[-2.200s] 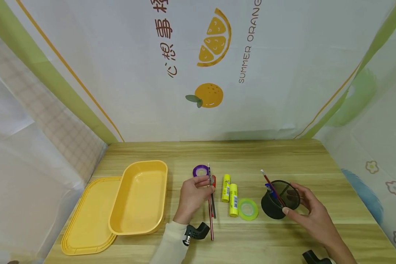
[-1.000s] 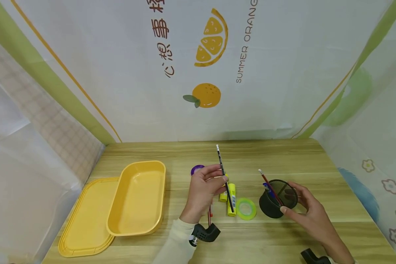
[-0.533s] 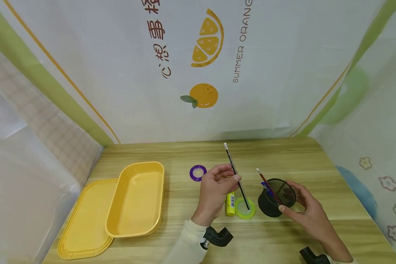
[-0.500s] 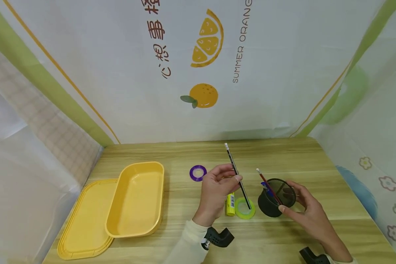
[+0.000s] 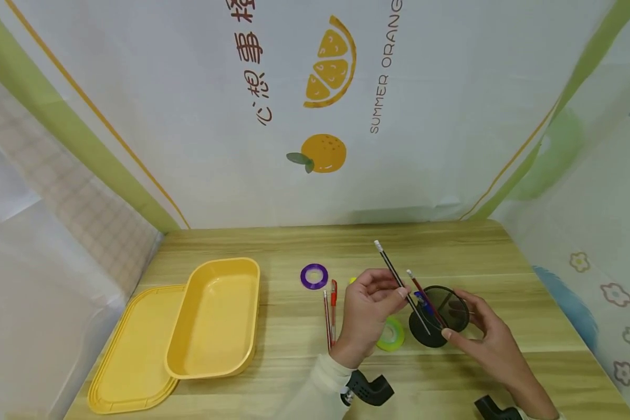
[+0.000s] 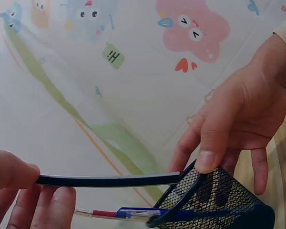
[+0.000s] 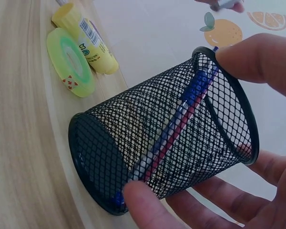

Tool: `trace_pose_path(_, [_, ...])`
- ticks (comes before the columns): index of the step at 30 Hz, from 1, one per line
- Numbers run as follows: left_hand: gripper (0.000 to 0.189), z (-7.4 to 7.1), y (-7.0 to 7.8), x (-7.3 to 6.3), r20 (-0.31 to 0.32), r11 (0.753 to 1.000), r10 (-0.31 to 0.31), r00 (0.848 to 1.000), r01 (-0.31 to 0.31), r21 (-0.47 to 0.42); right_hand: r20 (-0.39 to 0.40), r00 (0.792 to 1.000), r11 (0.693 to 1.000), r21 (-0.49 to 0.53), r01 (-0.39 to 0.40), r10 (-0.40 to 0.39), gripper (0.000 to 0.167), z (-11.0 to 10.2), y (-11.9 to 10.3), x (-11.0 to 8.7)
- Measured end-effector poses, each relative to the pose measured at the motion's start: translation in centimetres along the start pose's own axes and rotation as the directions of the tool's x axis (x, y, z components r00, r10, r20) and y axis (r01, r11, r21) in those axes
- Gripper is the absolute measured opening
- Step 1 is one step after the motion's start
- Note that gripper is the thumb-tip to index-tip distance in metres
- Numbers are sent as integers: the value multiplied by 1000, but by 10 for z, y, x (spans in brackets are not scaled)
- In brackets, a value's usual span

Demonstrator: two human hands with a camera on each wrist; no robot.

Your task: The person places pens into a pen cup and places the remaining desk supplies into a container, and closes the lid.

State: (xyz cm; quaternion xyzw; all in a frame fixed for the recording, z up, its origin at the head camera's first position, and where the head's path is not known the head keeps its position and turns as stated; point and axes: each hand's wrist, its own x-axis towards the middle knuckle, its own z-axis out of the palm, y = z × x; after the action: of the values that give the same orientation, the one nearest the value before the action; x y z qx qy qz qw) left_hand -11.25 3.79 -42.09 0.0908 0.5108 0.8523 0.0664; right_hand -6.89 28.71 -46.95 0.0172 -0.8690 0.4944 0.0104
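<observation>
In the head view my left hand (image 5: 364, 312) pinches a black pencil (image 5: 390, 267) between thumb and fingers, its white eraser end up. The pencil's lower end overlaps the mouth of a black mesh pen cup (image 5: 422, 335); I cannot tell whether it is inside. My right hand (image 5: 496, 344) grips the cup, thumb on the near rim and fingers around the far side. A dark red pencil (image 5: 417, 282) and a blue pen (image 7: 194, 90) lean inside the cup. In the right wrist view the cup is tilted, with both showing through the mesh.
A red pen (image 5: 333, 296) and another pencil (image 5: 326, 318) lie left of my left hand, near a purple tape roll (image 5: 305, 276). Green tape (image 5: 398, 337) and yellow glue sticks (image 7: 102, 57) are partly hidden behind the hand. A yellow bin (image 5: 212, 321) overlaps its lid (image 5: 128, 356) at left.
My left hand has lifted the black pencil from beside the red pen and carried it right, to the cup. The right hand keeps holding the cup in nearly the same place.
</observation>
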Motion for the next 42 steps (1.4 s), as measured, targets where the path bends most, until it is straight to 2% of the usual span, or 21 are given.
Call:
trace_pose_path(7, [32, 10, -11, 6, 22, 998, 55, 998, -55, -22, -21, 1000, 1000, 12, 10, -10, 81, 1, 3, -1])
trace_pose_path(18, [25, 9, -32, 11, 5, 988, 111, 994, -111, 109, -12, 1000, 999, 30, 21, -20, 80, 2, 3, -2])
trace_pose_path(23, [23, 9, -39, 10, -29, 977, 118, 993, -111, 182, -19, 999, 998, 34, 46, -45, 79, 3, 3, -2])
trace_pose_path(30, [24, 9, -43, 10, -37, 963, 137, 990, -124, 241, -17, 999, 999, 34, 40, -39, 80, 2, 2, -1])
trace_pose_path(35, [24, 7, -44, 7, -52, 958, 136, 989, -118, 262, -18, 999, 999, 33, 32, -32, 80, 2, 1, -1])
trace_pose_path(42, [24, 6, -49, 4, -71, 960, 101, 992, -79, 270, -16, 1000, 999, 42, 26, -26, 80, 2, 1, -1])
